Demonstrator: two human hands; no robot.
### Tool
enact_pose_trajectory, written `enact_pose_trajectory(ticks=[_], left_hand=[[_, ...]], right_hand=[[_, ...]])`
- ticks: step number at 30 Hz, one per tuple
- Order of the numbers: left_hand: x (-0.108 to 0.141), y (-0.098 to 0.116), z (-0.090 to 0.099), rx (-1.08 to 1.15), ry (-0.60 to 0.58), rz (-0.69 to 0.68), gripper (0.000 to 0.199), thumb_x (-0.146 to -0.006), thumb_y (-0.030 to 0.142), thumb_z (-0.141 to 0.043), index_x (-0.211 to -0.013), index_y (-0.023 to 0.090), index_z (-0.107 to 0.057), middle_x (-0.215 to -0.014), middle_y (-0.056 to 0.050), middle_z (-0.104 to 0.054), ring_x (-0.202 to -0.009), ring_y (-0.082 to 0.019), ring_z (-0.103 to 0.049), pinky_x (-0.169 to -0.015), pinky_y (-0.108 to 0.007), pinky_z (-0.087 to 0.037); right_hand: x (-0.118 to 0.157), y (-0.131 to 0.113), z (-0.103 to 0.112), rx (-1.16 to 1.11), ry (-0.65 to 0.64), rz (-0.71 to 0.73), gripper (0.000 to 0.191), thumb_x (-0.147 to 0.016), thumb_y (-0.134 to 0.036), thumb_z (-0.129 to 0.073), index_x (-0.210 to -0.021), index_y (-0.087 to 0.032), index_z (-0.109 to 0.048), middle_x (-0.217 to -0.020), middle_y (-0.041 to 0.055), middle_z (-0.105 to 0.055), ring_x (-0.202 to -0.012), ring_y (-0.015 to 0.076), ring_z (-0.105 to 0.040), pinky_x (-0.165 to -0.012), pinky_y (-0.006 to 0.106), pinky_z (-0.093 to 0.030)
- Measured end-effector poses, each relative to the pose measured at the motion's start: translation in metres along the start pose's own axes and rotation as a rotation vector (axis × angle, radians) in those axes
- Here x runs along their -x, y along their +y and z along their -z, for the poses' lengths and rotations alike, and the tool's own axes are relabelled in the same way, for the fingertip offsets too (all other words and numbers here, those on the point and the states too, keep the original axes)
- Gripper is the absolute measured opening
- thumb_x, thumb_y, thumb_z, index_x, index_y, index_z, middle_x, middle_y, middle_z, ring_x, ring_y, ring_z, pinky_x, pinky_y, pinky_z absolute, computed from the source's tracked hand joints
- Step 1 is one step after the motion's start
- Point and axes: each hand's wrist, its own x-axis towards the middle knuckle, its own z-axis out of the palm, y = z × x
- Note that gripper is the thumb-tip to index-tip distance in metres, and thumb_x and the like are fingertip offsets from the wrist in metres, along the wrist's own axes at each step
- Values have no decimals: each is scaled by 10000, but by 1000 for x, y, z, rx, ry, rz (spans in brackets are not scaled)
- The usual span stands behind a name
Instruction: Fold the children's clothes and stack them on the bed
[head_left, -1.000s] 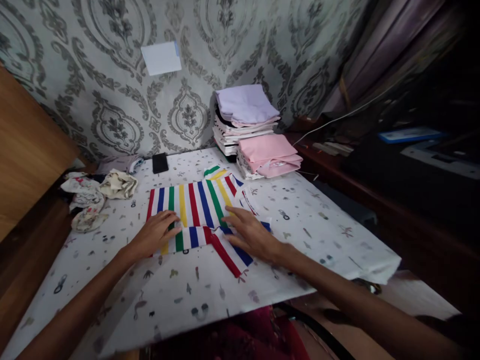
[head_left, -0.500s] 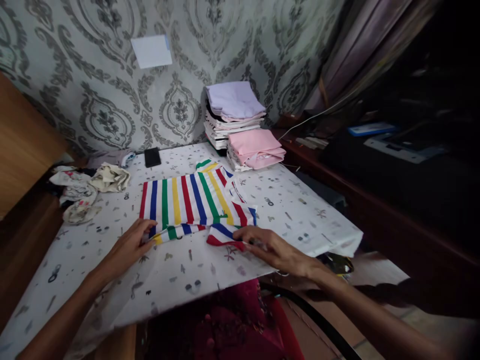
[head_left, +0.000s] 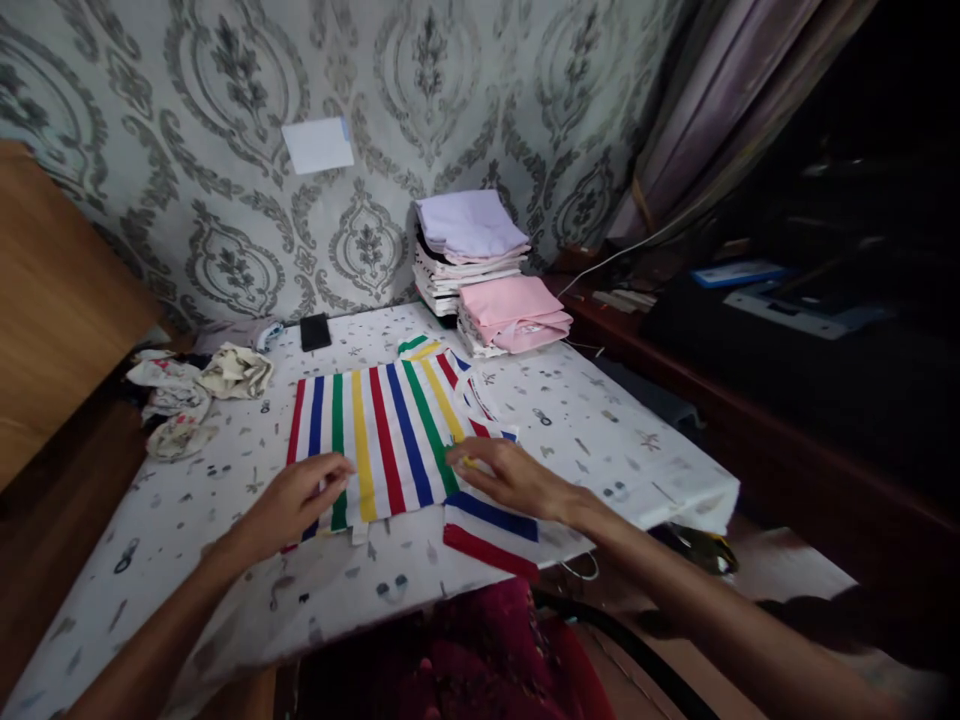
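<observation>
A short-sleeved T-shirt (head_left: 386, 430) with red, blue, green and yellow stripes on white lies spread on the table, its neck to the right. The near sleeve (head_left: 491, 530) sticks out toward the table's front edge. Over the shirt's hem end is my left hand (head_left: 300, 500), fingers loosely bent with a gap between thumb and fingertips. My right hand (head_left: 517, 475) is over the shirt near the shoulder and sleeve, thumb and fingers apart. Neither hand grips the cloth; whether the fingertips touch it is hard to tell.
Folded clothes stand in a tall stack (head_left: 469, 235) at the back, with a pink-topped stack (head_left: 517, 315) in front. Crumpled clothes (head_left: 187, 390) lie at the left beside a dark flat object (head_left: 315, 332). A patterned cloth covers the table (head_left: 607, 440). A wooden cabinet (head_left: 67, 310) stands left.
The shirt's near side and sleeve, bunched and pinched before, now lie spread toward me. Both hands have let go and come over the shirt. The view has tilted slightly up.
</observation>
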Motion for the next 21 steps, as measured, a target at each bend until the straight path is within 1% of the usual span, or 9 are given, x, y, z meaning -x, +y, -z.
enact_pose_trajectory(ticks=[2, 4, 7, 9, 11, 13, 16, 19, 21], left_hand=[[-18, 1, -25, -71, 148, -56, 438, -1033, 434, -305, -1307, 223, -574, -1314, -103, -638, -1193, -227, -604, -983, -365, -500], [-25, -4, -50, -215, 139, -105, 494, -1033, 466, -331, -1432, 223, -492, -1499, -118, -511, -1388, -261, -463, -1136, -456, -390], [-12, -25, -71, -396, 80, -109, 551, -1028, 524, -349, -1534, 305, -374, -1626, -64, -347, -1505, -277, -291, -1218, -546, -238], [5, -45, -71, -454, 95, -54, 584, -1025, 551, -336, -1570, 347, -291, -1653, -35, -287, -1528, -276, -233, -1224, -559, -209], [19, -63, -63, -478, 107, 16, 618, -1017, 579, -330, -1585, 348, -252, -1659, -35, -265, -1535, -289, -208, -1223, -570, -199], [22, -74, -52, -475, 99, 90, 641, -1009, 604, -317, -1585, 330, -261, -1655, -49, -269, -1532, -306, -215, -1218, -590, -193], [0, -70, -42, -433, 90, 164, 668, -1007, 621, -284, -1590, 297, -259, -1658, -66, -251, -1532, -299, -214, -1223, -582, -182], [-40, -58, -40, -377, 71, 102, 664, -1017, 606, -247, -1599, 286, -224, -1672, -52, -203, -1543, -254, -182, -1240, -513, -180], [-64, -59, -39, -369, 38, 49, 660, -1017, 605, -248, -1592, 281, -253, -1671, -48, -209, -1545, -245, -177, -1241, -500, -184]], right_hand=[[-29, 7, -23, 176, 128, 64, 351, -1008, -310, -447, -1308, -211, -600, -1392, 120, -604, -1281, 259, -562, -1062, 461, -477], [-46, 16, -45, 337, 156, 115, 435, -1008, -326, -457, -1414, -180, -518, -1511, 154, -493, -1411, 282, -442, -1143, 501, -401], [-41, 36, -63, 484, 104, 175, 525, -1017, -412, -447, -1477, -157, -453, -1558, 172, -432, -1463, 294, -370, -1196, 527, -321], [-24, 49, -61, 528, 98, 177, 546, -1020, -447, -431, -1493, -173, -437, -1572, 155, -418, -1474, 291, -353, -1207, 526, -305], [-9, 61, -52, 549, 116, 164, 544, -1020, -457, -427, -1496, -194, -433, -1571, 135, -425, -1469, 284, -364, -1202, 510, -328], [-6, 68, -44, 562, 126, 158, 528, -1021, -452, -428, -1482, -196, -448, -1548, 132, -458, -1449, 279, -397, -1188, 496, -358], [-28, 67, -41, 569, 144, 136, 485, -1023, -426, -431, -1437, -185, -503, -1507, 143, -502, -1416, 287, -441, -1168, 488, -387], [-71, 66, -44, 564, 152, 146, 464, -1020, -398, -441, -1417, -176, -532, -1495, 150, -512, -1412, 291, -440, -1164, 480, -383], [-97, 73, -39, 569, 139, 154, 467, -1020, -394, -437, -1421, -171, -528, -1503, 154, -501, -1420, 290, -426, -1161, 489, -370]])
